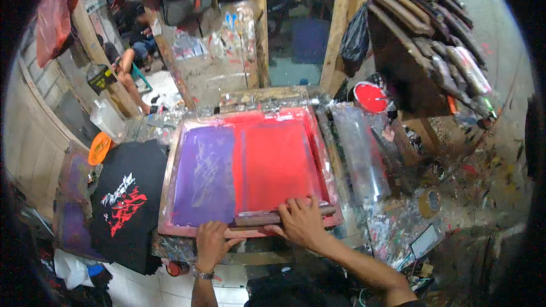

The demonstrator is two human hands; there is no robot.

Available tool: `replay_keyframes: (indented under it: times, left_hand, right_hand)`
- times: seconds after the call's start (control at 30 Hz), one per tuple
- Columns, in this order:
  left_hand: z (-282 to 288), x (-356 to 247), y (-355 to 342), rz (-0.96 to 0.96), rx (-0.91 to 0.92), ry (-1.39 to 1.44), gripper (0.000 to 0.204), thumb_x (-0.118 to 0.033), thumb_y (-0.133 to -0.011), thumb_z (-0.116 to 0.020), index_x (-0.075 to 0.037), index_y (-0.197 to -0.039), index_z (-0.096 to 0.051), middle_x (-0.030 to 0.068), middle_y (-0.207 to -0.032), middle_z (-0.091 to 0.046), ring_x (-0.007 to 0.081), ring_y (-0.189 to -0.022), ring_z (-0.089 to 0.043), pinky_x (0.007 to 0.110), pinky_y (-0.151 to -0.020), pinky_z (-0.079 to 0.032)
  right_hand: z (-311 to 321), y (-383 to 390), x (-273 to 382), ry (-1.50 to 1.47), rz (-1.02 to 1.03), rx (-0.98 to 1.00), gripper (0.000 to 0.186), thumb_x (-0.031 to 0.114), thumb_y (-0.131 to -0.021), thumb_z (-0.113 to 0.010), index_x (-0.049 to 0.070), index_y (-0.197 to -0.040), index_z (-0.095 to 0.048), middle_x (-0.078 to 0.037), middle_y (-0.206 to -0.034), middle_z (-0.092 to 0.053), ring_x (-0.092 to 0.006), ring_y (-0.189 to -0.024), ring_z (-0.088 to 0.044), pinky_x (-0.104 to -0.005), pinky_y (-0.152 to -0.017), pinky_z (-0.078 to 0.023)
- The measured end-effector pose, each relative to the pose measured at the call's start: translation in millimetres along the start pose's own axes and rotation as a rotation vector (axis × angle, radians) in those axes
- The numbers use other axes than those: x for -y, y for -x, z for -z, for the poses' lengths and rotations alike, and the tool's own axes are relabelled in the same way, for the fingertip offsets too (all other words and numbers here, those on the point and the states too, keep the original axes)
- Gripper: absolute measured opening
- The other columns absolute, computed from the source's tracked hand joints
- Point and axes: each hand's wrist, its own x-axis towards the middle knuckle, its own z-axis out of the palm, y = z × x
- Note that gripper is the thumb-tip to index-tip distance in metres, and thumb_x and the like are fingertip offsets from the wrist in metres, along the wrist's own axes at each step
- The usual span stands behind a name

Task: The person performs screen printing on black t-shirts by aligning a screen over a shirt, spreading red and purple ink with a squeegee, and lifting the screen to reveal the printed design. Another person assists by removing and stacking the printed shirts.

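Note:
A wooden screen printing frame (169, 193) lies on the table before me, its mesh purple on the left and coated with red ink (276, 165) on the right. My right hand (302, 223) is closed round a long squeegee (259, 219), which lies across the near end of the red part. My left hand (212, 243) grips the near edge of the frame left of the squeegee, fingers over the rim and thumb pointing right. Just left of the frame lies a black T-shirt (116, 165) with a white and red print. What lies under the screen is hidden.
A tub of red ink (371, 98) stands beyond the frame's right corner. An orange bowl (100, 148) and a translucent jug (108, 120) are at the far left. Wooden-handled squeegees (404, 11) are stacked at the upper right. A seated person (128, 71) shows through an opening.

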Motion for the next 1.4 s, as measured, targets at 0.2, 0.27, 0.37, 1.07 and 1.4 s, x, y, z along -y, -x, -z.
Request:
replay_keyframes:
  times: [0.2,0.27,0.37,1.07,1.4]
  left_hand:
    - [104.9,-8.3,-54.7,-0.102,-0.096,0.009,0.054,-0.055,-0.077,-0.079,-0.007,-0.099,-0.071,0.0118,-0.096,-0.067,0.0339,-0.091,-0.062,0.047,-0.084,-0.044]
    - [144.9,-19.0,-76.4,-0.091,-0.256,-0.014,0.047,-0.049,-0.081,-0.077,-0.007,-0.1,-0.071,0.0141,-0.095,-0.066,0.035,-0.092,-0.062,0.048,-0.085,-0.045]
    - [194.2,-92.4,-101.4,-0.272,-0.812,0.19,0.016,-0.015,-0.086,-0.075,-0.004,-0.097,-0.07,0.0142,-0.095,-0.068,0.0372,-0.092,-0.063,0.047,-0.087,-0.05]
    - [-73.8,-243.5,-153.2,-0.063,-0.108,0.743,0.067,-0.034,-0.094,-0.066,0.003,-0.147,-0.046,0.0325,-0.151,-0.04,0.0455,-0.137,-0.042,0.051,-0.115,-0.036]
    - [-107.5,-117.9,-92.2,-0.352,0.29,0.44,0.032,-0.018,-0.089,-0.066,-0.005,-0.118,-0.068,0.0176,-0.131,-0.064,0.035,-0.119,-0.061,0.045,-0.106,-0.047]
  right_hand:
    - [68.8,-41.9,-3.2,0.102,-0.065,-0.449,0.055,0.061,-0.083,-0.072,0.007,-0.09,-0.063,-0.01,-0.084,-0.06,-0.0277,-0.085,-0.06,-0.054,-0.092,-0.04]
    - [109.3,-86.3,-14.6,0.149,0.002,-0.533,0.058,0.063,-0.084,-0.071,0.006,-0.084,-0.063,-0.013,-0.086,-0.065,-0.03,-0.086,-0.063,-0.053,-0.087,-0.043]
    - [163.2,-140.0,-50.7,0.234,-0.029,-0.542,0.064,0.067,-0.087,-0.064,0.003,-0.084,-0.067,-0.019,-0.082,-0.069,-0.0357,-0.081,-0.068,-0.0499,-0.081,-0.048]
    - [268.7,-360.2,-128.6,0.115,-0.133,-0.201,0.091,0.083,-0.087,-0.046,-0.003,-0.103,-0.074,-0.033,-0.103,-0.07,-0.0476,-0.103,-0.069,-0.0547,-0.092,-0.052]
    - [265.7,-333.9,-124.9,0.104,-0.201,-0.157,0.097,0.086,-0.083,-0.047,-0.006,-0.095,-0.075,-0.033,-0.099,-0.071,-0.046,-0.1,-0.071,-0.0525,-0.087,-0.055]
